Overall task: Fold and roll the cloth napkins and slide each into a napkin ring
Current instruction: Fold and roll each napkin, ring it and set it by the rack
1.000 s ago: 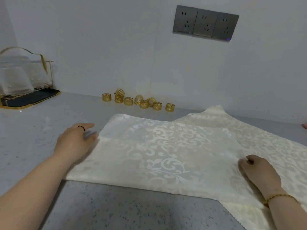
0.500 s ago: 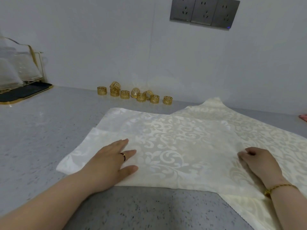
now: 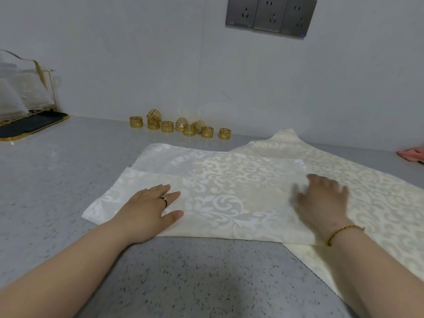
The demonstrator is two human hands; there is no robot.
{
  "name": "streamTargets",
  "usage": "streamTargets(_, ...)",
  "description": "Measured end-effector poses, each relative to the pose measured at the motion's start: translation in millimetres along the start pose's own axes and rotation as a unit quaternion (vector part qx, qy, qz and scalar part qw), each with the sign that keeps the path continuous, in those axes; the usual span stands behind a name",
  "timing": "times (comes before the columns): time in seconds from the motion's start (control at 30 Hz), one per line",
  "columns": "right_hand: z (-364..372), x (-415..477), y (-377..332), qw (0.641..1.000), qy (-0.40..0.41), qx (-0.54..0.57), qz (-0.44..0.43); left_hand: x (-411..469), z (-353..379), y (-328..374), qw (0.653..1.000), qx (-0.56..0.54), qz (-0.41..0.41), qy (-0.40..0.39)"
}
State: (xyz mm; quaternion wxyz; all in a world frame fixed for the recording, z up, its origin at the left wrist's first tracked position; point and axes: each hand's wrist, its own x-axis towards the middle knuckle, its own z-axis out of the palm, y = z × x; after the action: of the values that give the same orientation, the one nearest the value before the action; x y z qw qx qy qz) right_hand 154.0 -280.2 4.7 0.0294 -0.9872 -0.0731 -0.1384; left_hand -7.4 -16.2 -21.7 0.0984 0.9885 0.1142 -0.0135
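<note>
At my far left a clear glass rack with a thin gold frame [image 3: 25, 95] stands on a black tray with a gold rim [image 3: 36, 125], close to the pale wall. The grey speckled stone countertop [image 3: 195, 278] runs from there across the whole view. Against the wall, right of the tray and well apart from it, lies a cluster of small gold openwork napkin rings [image 3: 181, 127], some upright, two or three tipped on their sides.

My left hand [image 3: 146, 212] lies palm down on the near left part of the folded cream damask napkin [image 3: 229, 193], fingers straight and close together, thumb out along the cloth; it grips nothing. A dark band ring [image 3: 164, 199] sits on one finger. The napkin lies flat on the counter in front of me, its folded upper layer stopping short of the far edge.

High on the wall is a grey triple socket panel [image 3: 270, 14].

My right hand [image 3: 323, 200] is blurred, but its fingers look spread and flat on the napkin's right end, holding nothing. A gold bead bracelet [image 3: 341, 232] circles that wrist. A second cream damask napkin [image 3: 380, 203] lies spread underneath and reaches out to the right. At the far right edge rests a pink cloth [image 3: 413, 154].
</note>
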Motion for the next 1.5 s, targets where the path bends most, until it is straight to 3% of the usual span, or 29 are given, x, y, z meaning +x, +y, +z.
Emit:
streamTargets(0.07, -1, -24, -29, 0.991, 0.0, 0.04, -0.13, -1, 0, 0, 1.0, 0.007, 0.003, -0.014)
streamTargets(0.13, 0, -50, -56, 0.96, -0.081, 0.069, -0.259, 0, 3, -2, 1.0, 0.008, -0.011, -0.014)
streamTargets(0.2, 0, -69, -76, 0.927, -0.175, 0.089, -0.319, 1, 2, -5, 0.999, 0.001, -0.035, 0.017)
streamTargets(0.37, 4, -62, -69, 0.923, -0.264, 0.06, -0.274, 0, -2, -20, 0.993, 0.012, -0.118, 0.014)
streamTargets(0.6, 8, -30, -13, 0.956, -0.257, 0.033, -0.135, 3, -7, -28, 0.989, 0.025, -0.143, 0.0)
streamTargets(0.83, 3, -2, -8, 0.971, -0.208, 0.08, -0.091, 2, -7, -28, 0.988, 0.027, -0.148, 0.017)
streamTargets(1.2, 38, 98, -81, 0.972, -0.158, 0.11, -0.132, 10, -3, -36, 0.989, 0.038, -0.142, 0.021)
streamTargets(1.5, 56, 143, -119, 0.982, -0.084, 0.052, -0.158, 16, -5, -39, 0.99, 0.054, -0.13, -0.003)
